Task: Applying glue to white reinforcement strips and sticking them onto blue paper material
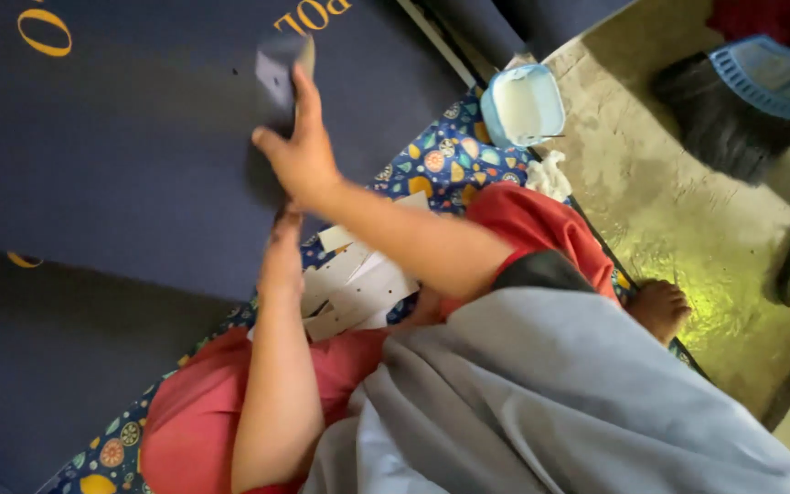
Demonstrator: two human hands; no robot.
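Grey cloth point(550, 393) drapes the lap; right hand point(299, 155) grips a small dark card piece point(281, 69) against navy sheet point(139, 137); left hand point(283, 233) hidden, grip unclear; white paper scraps point(358, 288) below; seemingly mid-positioning, needing careful alignment.

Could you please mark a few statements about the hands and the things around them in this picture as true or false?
1. The right hand holds up a small dark folded sheet. True.
2. The pale blue container lies on the person's lap. False: it sits at the edge of the patterned mat, beside the concrete floor.
3. White paper pieces lie between the person's knees. True.
4. The left hand holds scissors. False: it is mostly hidden behind the right forearm, and no scissors show.
5. The person wears green trousers. False: they are red.
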